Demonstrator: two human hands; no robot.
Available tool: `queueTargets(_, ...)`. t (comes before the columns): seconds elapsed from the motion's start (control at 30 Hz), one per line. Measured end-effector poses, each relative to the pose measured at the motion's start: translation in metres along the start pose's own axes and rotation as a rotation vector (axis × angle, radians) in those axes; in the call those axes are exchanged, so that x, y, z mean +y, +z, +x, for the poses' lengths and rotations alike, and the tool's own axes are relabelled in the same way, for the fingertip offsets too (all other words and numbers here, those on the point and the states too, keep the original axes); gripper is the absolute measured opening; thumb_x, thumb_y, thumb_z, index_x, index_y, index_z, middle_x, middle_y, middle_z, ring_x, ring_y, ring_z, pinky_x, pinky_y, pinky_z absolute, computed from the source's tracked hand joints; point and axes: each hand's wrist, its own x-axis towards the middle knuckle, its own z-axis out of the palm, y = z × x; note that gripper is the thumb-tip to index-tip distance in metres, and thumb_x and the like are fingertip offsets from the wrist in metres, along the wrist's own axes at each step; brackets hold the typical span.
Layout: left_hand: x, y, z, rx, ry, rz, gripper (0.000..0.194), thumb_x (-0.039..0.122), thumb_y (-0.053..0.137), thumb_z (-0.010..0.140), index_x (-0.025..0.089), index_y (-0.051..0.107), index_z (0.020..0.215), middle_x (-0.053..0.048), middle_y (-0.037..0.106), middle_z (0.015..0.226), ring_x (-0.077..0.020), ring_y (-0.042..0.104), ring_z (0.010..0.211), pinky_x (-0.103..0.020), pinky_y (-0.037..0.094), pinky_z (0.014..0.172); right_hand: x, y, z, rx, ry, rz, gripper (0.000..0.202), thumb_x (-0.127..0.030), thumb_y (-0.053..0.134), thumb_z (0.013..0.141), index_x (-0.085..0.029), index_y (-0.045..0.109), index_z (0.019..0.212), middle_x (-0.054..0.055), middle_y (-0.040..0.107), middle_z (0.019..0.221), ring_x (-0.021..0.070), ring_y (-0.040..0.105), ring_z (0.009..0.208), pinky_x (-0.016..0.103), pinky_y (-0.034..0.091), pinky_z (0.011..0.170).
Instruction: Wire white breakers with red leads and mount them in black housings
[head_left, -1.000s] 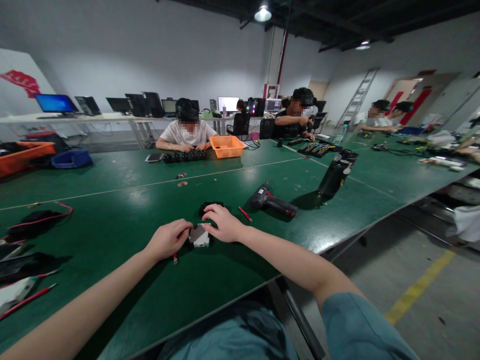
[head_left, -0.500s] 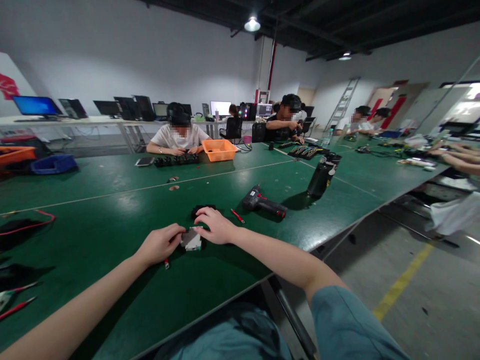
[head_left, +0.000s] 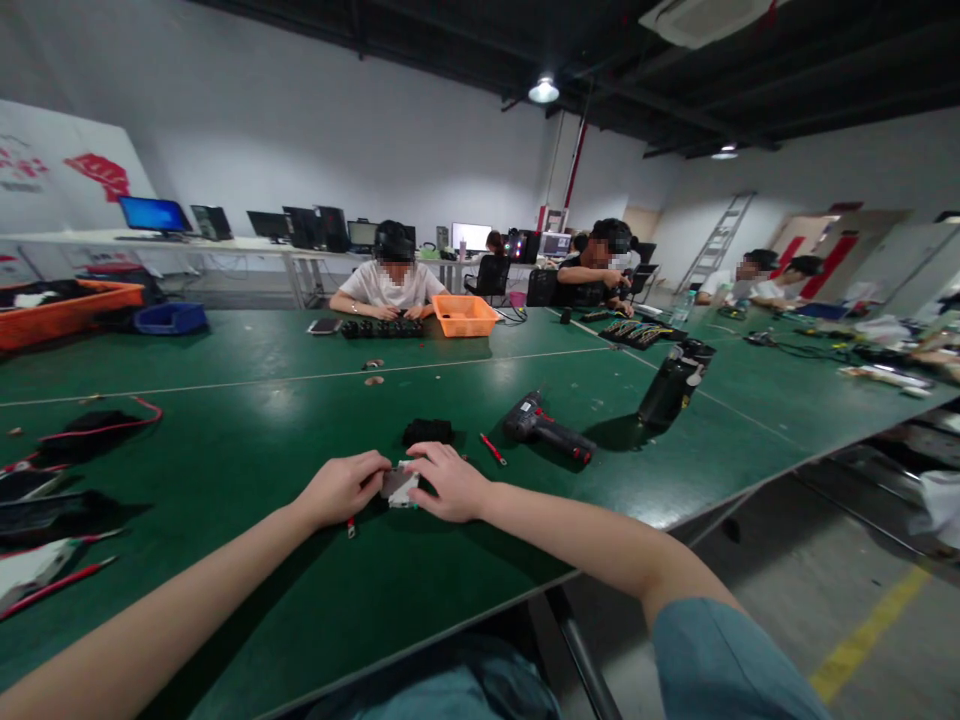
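Note:
A small white and grey part point(head_left: 401, 486) lies on the green table point(head_left: 300, 590) between my two hands. My left hand point(head_left: 346, 487) grips its left edge, thumb and fingers pressed together. From the right, my right hand point(head_left: 450, 482) is curved over the part's other side, with its fingertips at the edge. Just beyond my fingers sits a black block-like object point(head_left: 427, 432). A short red lead with a metal end point(head_left: 352, 528) shows below my left hand. Another red lead point(head_left: 493, 449) lies to the right of the black object.
A power drill point(head_left: 550, 428) and a tilted black bottle point(head_left: 673, 385) are to the right. Leads and dark parts point(head_left: 52, 515) lie at the left. Across the table, a person point(head_left: 391, 285) works beside an orange bin point(head_left: 465, 316); other people are farther right.
The camera view has swung left and up, so the scene appears shifted right and down. My right fingers have drawn back from the black object, which now shows more fully.

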Motion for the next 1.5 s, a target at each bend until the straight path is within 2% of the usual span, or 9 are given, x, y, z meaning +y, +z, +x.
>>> queueTargets(0.1, 0.002, -0.001, 0.000, 0.014, -0.008, -0.007, 0.029, 0.030, 0.037, 0.098, 0.022, 0.064, 0.103, -0.003, 0.068, 0.094, -0.0143, 0.063, 0.076, -0.025, 0.045, 0.066, 0.000, 0.000, -0.004, -0.072, -0.101, -0.026, 0.034, -0.030, 0.059, 0.091, -0.018, 0.058, 0.123, 0.015, 0.054, 0.133, 0.0259, 0.049, 0.125, 0.042, 0.040, 0.105)
queueTargets(0.43, 0.004, -0.001, 0.001, 0.050, -0.048, -0.016, 0.031, 0.032, 0.038, 0.096, 0.022, 0.067, 0.103, -0.004, 0.071, 0.095, -0.0141, 0.064, 0.075, -0.025, 0.045, 0.065, 0.022, -0.034, -0.004, -0.093, 0.001, -0.003, 0.035, -0.027, 0.063, 0.089, -0.019, 0.059, 0.123, 0.014, 0.056, 0.131, 0.0264, 0.050, 0.125, 0.045, 0.041, 0.103)
queueTargets(0.67, 0.003, 0.000, 0.002, 0.108, -0.153, 0.059, 0.030, 0.032, 0.038, 0.096, 0.021, 0.066, 0.102, -0.004, 0.072, 0.099, -0.0164, 0.066, 0.080, -0.025, 0.046, 0.064, 0.032, -0.032, -0.006, -0.155, 0.007, -0.014, 0.031, -0.024, 0.062, 0.091, -0.018, 0.063, 0.121, 0.012, 0.062, 0.123, 0.0243, 0.058, 0.115, 0.040, 0.047, 0.096)
queueTargets(0.83, 0.003, -0.003, 0.004, 0.150, -0.234, 0.086, 0.030, 0.032, 0.039, 0.095, 0.021, 0.066, 0.100, -0.005, 0.073, 0.100, -0.0193, 0.068, 0.085, -0.027, 0.047, 0.067, 0.035, -0.024, -0.005, -0.186, -0.007, 0.018, 0.010, -0.023, 0.064, 0.089, -0.017, 0.069, 0.095, 0.010, 0.065, 0.115, 0.0216, 0.062, 0.106, 0.038, 0.049, 0.094)
queueTargets(0.93, 0.004, -0.004, 0.004, 0.120, -0.311, 0.124, 0.028, 0.033, 0.040, 0.093, 0.022, 0.066, 0.093, -0.004, 0.073, 0.087, -0.0197, 0.067, 0.075, -0.027, 0.044, 0.060, 0.034, -0.024, -0.005, -0.186, -0.005, 0.029, 0.012, -0.022, 0.063, 0.090, -0.016, 0.067, 0.079, 0.011, 0.066, 0.111, 0.0206, 0.064, 0.100, 0.037, 0.051, 0.092)
queueTargets(1.03, 0.003, -0.005, 0.004, 0.058, -0.385, 0.106, 0.027, 0.035, 0.040, 0.093, 0.023, 0.064, 0.092, -0.001, 0.070, 0.074, -0.0185, 0.064, 0.062, -0.027, 0.036, 0.053, 0.029, -0.029, -0.004, -0.156, -0.016, 0.062, 0.010, -0.025, 0.063, 0.091, -0.017, 0.068, 0.094, 0.011, 0.065, 0.114, 0.0216, 0.062, 0.107, 0.038, 0.049, 0.095)
queueTargets(1.23, -0.001, -0.001, 0.004, 0.067, -0.353, 0.070, 0.025, 0.035, 0.042, 0.092, 0.025, 0.064, 0.095, -0.001, 0.071, 0.080, -0.0188, 0.065, 0.069, -0.027, 0.038, 0.058, 0.016, -0.036, -0.005, -0.199, -0.067, 0.086, 0.055, -0.045, 0.066, 0.089, -0.015, 0.054, 0.134, 0.016, 0.055, 0.135, 0.0262, 0.050, 0.127, 0.041, 0.042, 0.108)
queueTargets(1.33, -0.002, 0.001, 0.004, 0.067, -0.244, 0.032, 0.026, 0.033, 0.041, 0.093, 0.024, 0.065, 0.096, -0.003, 0.072, 0.088, -0.0186, 0.066, 0.077, -0.027, 0.043, 0.065, 0.014, -0.033, -0.006, -0.251, -0.084, 0.064, 0.062, -0.051, 0.064, 0.089, -0.019, 0.051, 0.140, 0.015, 0.049, 0.142, 0.0278, 0.045, 0.132, 0.044, 0.038, 0.111)
queueTargets(1.5, 0.004, -0.003, 0.004, 0.023, -0.080, -0.016, 0.029, 0.033, 0.041, 0.095, 0.023, 0.066, 0.104, -0.004, 0.073, 0.100, -0.0202, 0.067, 0.090, -0.032, 0.048, 0.083, 0.020, -0.030, -0.006, -0.289, -0.083, 0.058, 0.053, -0.052, 0.064, 0.090, -0.022, 0.058, 0.133, 0.013, 0.053, 0.140, 0.0280, 0.047, 0.130, 0.046, 0.039, 0.109)
